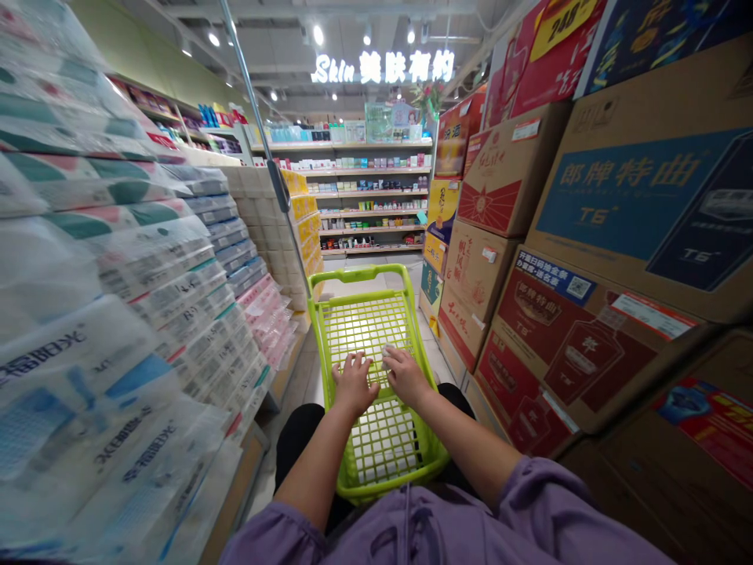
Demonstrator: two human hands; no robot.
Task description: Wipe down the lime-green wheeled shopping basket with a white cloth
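A lime-green plastic shopping basket (326, 377) with grid sides stands between my knees, its handle frame at the far end. My left hand (354, 386) is over the middle of the basket, fingers spread and slightly bent, with nothing seen in it. Close beside it, my right hand (405, 377) reaches over the same part with its fingers stretched forward. A small whitish patch shows at its fingertips; I cannot tell what it is. Whether either hand touches the basket's grid is also unclear. Pale floor shows through the openings in the basket.
Plastic-wrapped tissue packs (188, 290) are piled along the left. Printed cartons (588, 337) are stacked high on the right. A metal pole (259, 118) stands left of the aisle. Shelves of small products (370, 192) are across the far end, beneath a lit sign (382, 67).
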